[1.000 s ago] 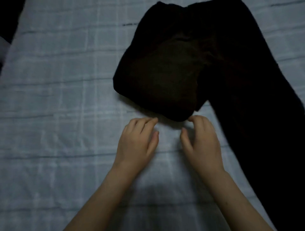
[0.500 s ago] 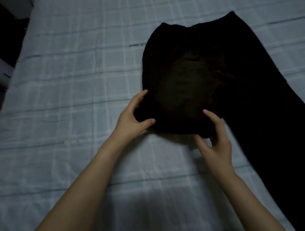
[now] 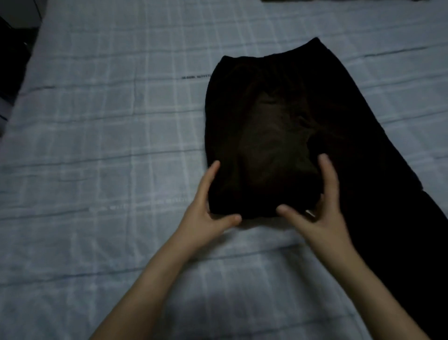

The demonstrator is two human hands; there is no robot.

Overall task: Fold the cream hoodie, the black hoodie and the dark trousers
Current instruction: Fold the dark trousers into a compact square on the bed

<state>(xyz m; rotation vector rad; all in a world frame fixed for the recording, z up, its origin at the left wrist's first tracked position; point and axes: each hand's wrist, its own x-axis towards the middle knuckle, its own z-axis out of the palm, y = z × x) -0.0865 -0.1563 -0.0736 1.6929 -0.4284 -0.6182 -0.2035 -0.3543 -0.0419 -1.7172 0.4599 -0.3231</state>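
A dark folded garment (image 3: 261, 150) lies on the bed as a thick rectangular bundle; the light is too dim to tell whether it is the black hoodie or the trousers. It lies partly over a long dark garment (image 3: 378, 184) that stretches from the far middle to the near right corner. My left hand (image 3: 206, 216) clasps the bundle's near left corner, fingers up its left side and thumb along the near edge. My right hand (image 3: 322, 213) clasps the near right corner, fingers on its right side. No cream hoodie is in view.
The bed is covered by a pale blue checked sheet (image 3: 109, 145). Its left edge (image 3: 29, 72) runs diagonally at the far left, with dark floor beyond it. A strip of another dark thing (image 3: 339, 1) shows at the top edge.
My hands were resting on the sheet just in front of the bundle. They have moved forward and apart and now clasp its two near corners. The bundle looks squarer.
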